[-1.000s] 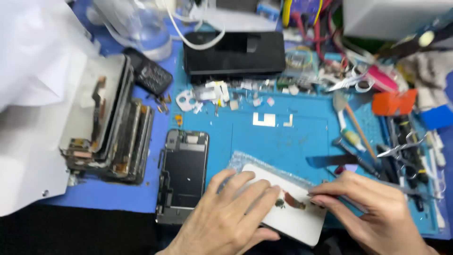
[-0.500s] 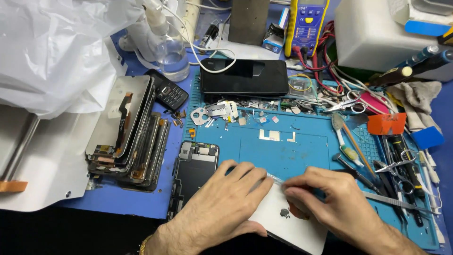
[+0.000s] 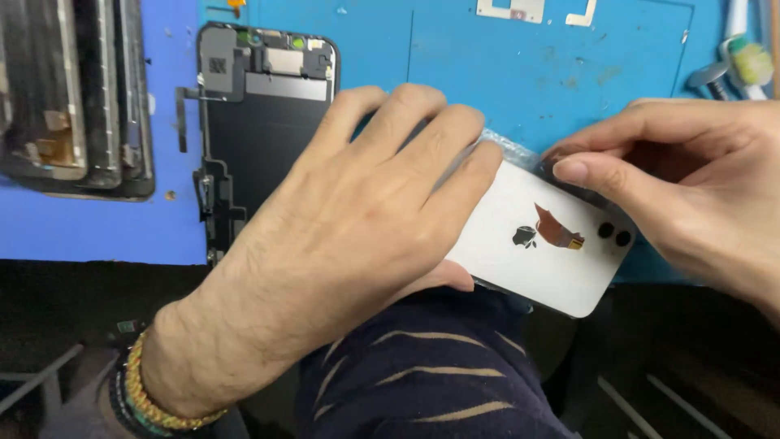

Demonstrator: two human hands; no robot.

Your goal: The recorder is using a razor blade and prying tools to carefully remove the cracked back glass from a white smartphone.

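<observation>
My left hand (image 3: 357, 219) lies palm down on a white phone (image 3: 561, 260) that rests back side up at the front edge of the blue work mat (image 3: 455, 57). Its fingers press the phone's left part. My right hand (image 3: 691, 179) pinches a clear plastic film (image 3: 508, 146) at the phone's upper right edge with thumb and forefinger. A small orange flex piece (image 3: 556, 228) and two dark dots show on the white back. A bead bracelet (image 3: 150, 394) circles my left wrist.
A phone display assembly (image 3: 256, 138) lies inner side up to the left of my hand. A stack of old screens (image 3: 73, 97) sits at far left. Small metal plates (image 3: 512, 10) and a tool (image 3: 743, 57) lie at the mat's top. My striped sleeve-like cloth (image 3: 431, 374) is below.
The view has come much closer to the phone and hands. My right hand shifted from the phone's lower right to its upper edge and now pinches the film.
</observation>
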